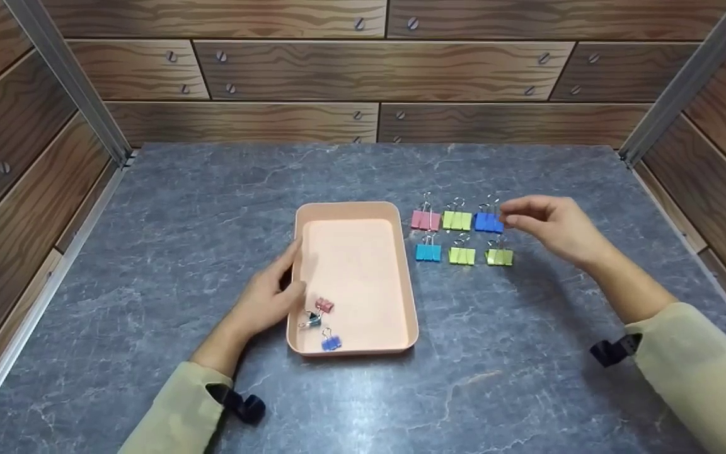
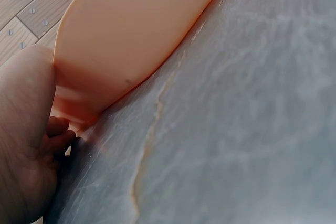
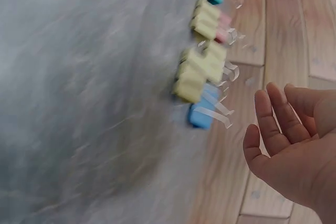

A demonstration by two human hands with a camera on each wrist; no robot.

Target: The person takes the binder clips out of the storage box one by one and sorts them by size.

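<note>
My left hand [image 1: 271,296] grips the left wall of a peach plastic tray [image 1: 405,277], thumb over the rim and fingers outside. In the left wrist view the tray's wall [image 2: 131,30] rises beside the thumb. Inside the tray lie a pink binder clip [image 1: 324,305], a dark teal one [image 1: 314,320] and a small blue one [image 1: 331,342]. My right hand [image 1: 555,227] hovers beside a larger blue binder clip [image 1: 488,222], at the right end of the back row. The right wrist view shows its bent fingers holding nothing, apart from that clip [image 3: 201,115].
Left of the blue clip stand a yellow-green clip [image 1: 457,221] and a pink one [image 1: 424,221]. The front row has a teal clip [image 1: 428,253] and two yellow-green ones [image 1: 462,256]. Wood-patterned panels [image 1: 287,69] enclose the grey marbled table [image 1: 199,208].
</note>
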